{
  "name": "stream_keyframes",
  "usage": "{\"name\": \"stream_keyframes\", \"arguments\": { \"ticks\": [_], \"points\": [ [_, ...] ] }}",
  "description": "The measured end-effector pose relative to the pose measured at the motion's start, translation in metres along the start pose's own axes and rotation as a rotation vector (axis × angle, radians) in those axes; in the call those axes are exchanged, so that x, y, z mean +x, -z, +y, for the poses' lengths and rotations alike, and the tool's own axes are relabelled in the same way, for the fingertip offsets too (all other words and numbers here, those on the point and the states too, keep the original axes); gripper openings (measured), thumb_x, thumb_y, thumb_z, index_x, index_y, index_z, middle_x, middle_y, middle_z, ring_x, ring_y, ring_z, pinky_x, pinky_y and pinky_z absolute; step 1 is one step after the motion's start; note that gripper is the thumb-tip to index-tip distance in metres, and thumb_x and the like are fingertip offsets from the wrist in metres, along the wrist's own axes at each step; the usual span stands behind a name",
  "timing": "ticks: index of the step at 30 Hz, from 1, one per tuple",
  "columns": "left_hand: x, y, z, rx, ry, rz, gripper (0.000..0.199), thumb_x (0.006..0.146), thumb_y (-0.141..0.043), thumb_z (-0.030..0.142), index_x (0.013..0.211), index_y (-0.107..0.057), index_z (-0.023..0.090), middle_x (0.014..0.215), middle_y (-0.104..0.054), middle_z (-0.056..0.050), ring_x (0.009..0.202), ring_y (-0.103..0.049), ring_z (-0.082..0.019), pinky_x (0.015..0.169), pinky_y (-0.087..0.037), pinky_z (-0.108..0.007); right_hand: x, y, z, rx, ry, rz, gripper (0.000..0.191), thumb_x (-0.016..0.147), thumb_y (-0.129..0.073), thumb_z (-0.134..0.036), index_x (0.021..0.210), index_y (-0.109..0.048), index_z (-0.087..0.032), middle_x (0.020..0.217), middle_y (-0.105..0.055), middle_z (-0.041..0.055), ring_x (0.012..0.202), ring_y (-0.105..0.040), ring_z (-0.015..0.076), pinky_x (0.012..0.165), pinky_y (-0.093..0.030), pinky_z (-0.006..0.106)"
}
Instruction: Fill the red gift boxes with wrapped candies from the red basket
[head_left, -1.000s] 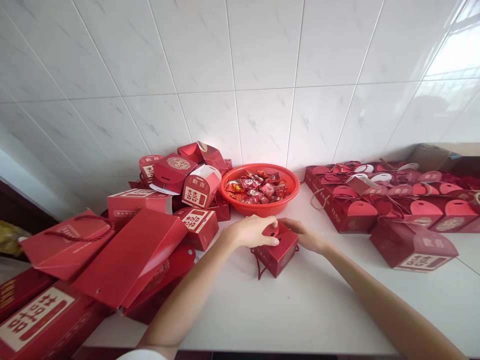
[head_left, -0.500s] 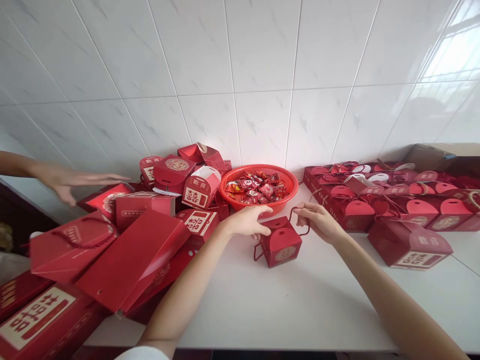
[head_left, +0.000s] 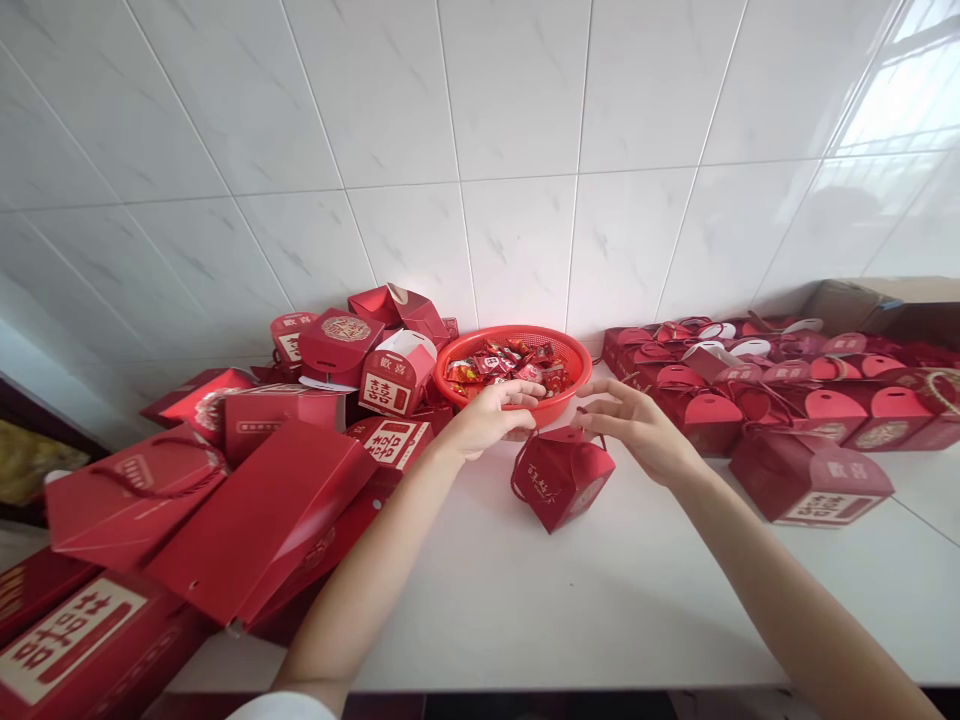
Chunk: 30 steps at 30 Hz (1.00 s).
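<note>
A small red gift box (head_left: 559, 485) with a scalloped, folded top is in front of me, tilted and turned with one bottom corner toward me. Red cord handles come up on both of its sides. At the upper left of the box, my left hand (head_left: 491, 415) has its thumb and fingers at the top of one cord. On the other side my right hand (head_left: 637, 425) pinches the other cord near the top flap. Just behind both hands stands a red plastic basket (head_left: 577, 385) of wrapped candies (head_left: 487, 362).
Many red boxes (head_left: 262, 520) lie heaped on the left. Rows of closed boxes (head_left: 825, 405) fill the right, with a single box (head_left: 810, 480) before them. A cardboard carton (head_left: 900, 290) stands behind. White tiles (head_left: 517, 250) rise at the back of the white table (head_left: 570, 620).
The box has turned and tilted, showing its lettered side. My left hand has moved up to the cord from beside the box. Another person's hand at far left has left the view.
</note>
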<state>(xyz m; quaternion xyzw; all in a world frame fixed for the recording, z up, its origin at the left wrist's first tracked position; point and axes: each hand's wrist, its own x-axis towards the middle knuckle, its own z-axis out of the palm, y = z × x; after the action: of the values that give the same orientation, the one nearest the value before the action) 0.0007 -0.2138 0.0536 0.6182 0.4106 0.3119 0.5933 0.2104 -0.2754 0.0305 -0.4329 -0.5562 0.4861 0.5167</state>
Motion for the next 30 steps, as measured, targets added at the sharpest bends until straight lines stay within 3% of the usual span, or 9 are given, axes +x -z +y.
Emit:
{"name": "stream_keyframes", "arguments": {
  "ticks": [4,9,14,17,20,25,30],
  "points": [
    [0.003,-0.007,-0.005,-0.195,0.007,0.008,0.036,0.067,-0.069,0.002,0.1,-0.067,0.016,0.097,-0.063,-0.004,0.072,-0.062,-0.01,0.067,-0.054,-0.025,0.0,-0.016,0.002,-0.058,0.002,-0.079,0.041,0.072,-0.078,-0.04,0.104,-0.061,-0.022,0.088,-0.074,0.0039,0.085,-0.069,0.0212,0.079,-0.05,0.035],
    [0.003,-0.013,-0.007,-0.347,-0.004,-0.062,0.03,0.072,-0.068,0.007,0.101,-0.064,0.016,0.095,-0.065,-0.005,0.08,-0.065,-0.015,0.067,-0.054,-0.027,0.002,-0.033,0.001,-0.084,0.044,-0.102,0.039,0.076,-0.076,-0.042,0.105,-0.057,-0.023,0.09,-0.075,0.0045,0.093,-0.072,0.0245,0.078,-0.054,0.036],
    [-0.015,-0.016,0.011,-0.404,-0.152,-0.118,0.028,0.076,-0.072,0.021,0.103,-0.065,0.017,0.114,-0.067,-0.009,0.108,-0.064,-0.023,0.086,-0.053,-0.033,0.004,-0.043,0.001,0.009,0.091,-0.136,0.046,0.074,-0.08,-0.042,0.106,-0.052,-0.023,0.101,-0.074,0.006,0.098,-0.071,0.0244,0.083,-0.057,0.039],
    [-0.029,-0.018,0.02,-0.45,-0.273,-0.139,0.029,0.076,-0.071,0.029,0.102,-0.067,0.018,0.123,-0.065,-0.008,0.125,-0.055,-0.028,0.098,-0.049,-0.038,0.003,-0.049,0.002,-0.026,0.111,-0.144,0.053,0.071,-0.082,-0.037,0.111,-0.049,-0.024,0.094,-0.071,0.0032,0.089,-0.07,0.0215,0.075,-0.056,0.035],
    [-0.036,-0.023,0.022,-0.491,-0.334,-0.134,0.031,0.074,-0.068,0.034,0.102,-0.068,0.019,0.124,-0.065,-0.008,0.131,-0.05,-0.031,0.102,-0.046,-0.042,0.002,-0.058,0.005,-0.131,0.147,-0.101,0.06,0.07,-0.081,-0.03,0.119,-0.047,-0.025,0.085,-0.067,-0.0009,0.075,-0.065,0.0181,0.066,-0.053,0.032],
    [-0.033,-0.023,0.019,-0.463,-0.333,-0.152,0.033,0.072,-0.068,0.033,0.102,-0.068,0.018,0.126,-0.064,-0.01,0.135,-0.047,-0.033,0.103,-0.045,-0.044,0.004,-0.066,0.007,-0.151,0.172,0.051,0.035,0.075,-0.066,-0.022,0.107,-0.053,-0.023,0.076,-0.066,-0.002,0.067,-0.063,0.0175,0.068,-0.052,0.034],
    [-0.035,-0.01,0.023,-0.3,-0.346,-0.18,0.029,0.073,-0.073,0.027,0.101,-0.068,0.018,0.12,-0.067,-0.009,0.125,-0.055,-0.03,0.101,-0.048,-0.045,0.003,-0.055,-0.006,-0.093,0.186,0.112,0.026,0.077,-0.065,-0.025,0.101,-0.057,-0.022,0.074,-0.068,-0.0011,0.064,-0.065,0.0162,0.068,-0.054,0.034]
  ]
}}
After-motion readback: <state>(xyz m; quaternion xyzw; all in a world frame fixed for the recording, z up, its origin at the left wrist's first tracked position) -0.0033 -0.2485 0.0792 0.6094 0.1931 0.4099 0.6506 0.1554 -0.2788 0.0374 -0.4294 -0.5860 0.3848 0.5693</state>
